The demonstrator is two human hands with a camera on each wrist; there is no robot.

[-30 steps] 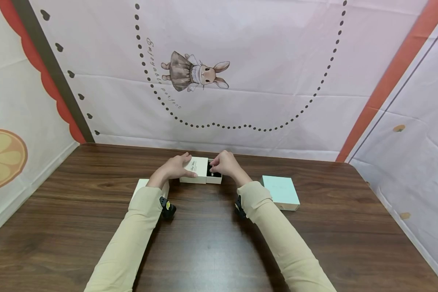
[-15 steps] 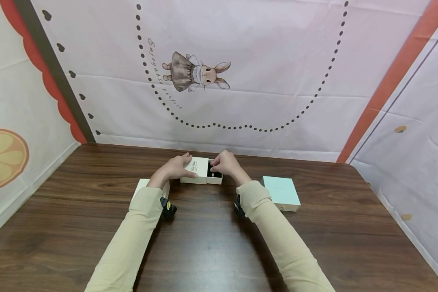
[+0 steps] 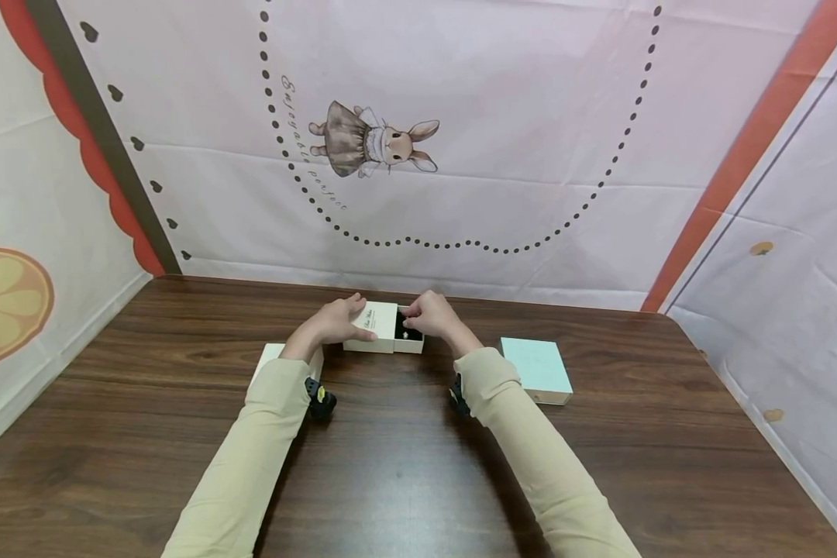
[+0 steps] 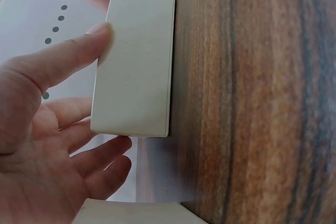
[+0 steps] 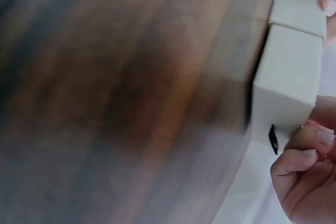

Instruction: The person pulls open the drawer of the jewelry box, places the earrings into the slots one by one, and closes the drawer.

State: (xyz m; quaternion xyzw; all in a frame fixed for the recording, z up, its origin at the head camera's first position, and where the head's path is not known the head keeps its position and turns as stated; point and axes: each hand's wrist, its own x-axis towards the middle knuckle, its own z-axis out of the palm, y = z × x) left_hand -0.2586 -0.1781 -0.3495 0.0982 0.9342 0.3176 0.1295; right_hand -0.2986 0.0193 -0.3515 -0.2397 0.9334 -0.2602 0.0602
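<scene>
Two bare hands at work on a cream slide-out box at the back of the table [image 3: 404, 480], approx. mid. Head view: L hand [image 3: 331, 320] has its grip spread across the outer sleeve [image 3: 382, 319] — thumb on near side, fingers toward far side. Small dark print on sleeve top. Inner drawer [image 3: 408, 348] sticks partly out of sleeve's R end, black lining [image 3: 417, 336] visible, w/ a small shiny piece [image 3: 405, 335] on it. R hand [image 3: 435, 316] over drawer, fingertips drawn together just beside the shiny piece; can't tell if they've hold of anything. Lt-blue box [image 3: 535, 363] on table to R, by the R forearm; 2nd cream box [image 3: 268, 353] to L, partly hidden under L forearm. Rabbit-print backdrop [image 3: 384, 143] behind.

L wrist view: L thumb against sleeve's edge, other fingers behind it and at its end — grip only as wide as the box. Part of R hand shows up top, near the drawer.

R wrist view: black pull tab [image 5: 273, 140] pokes out of drawer's end face. R fingers curled in close, thumb & index by drawer's edge; contents of that grip hidden.
</scene>
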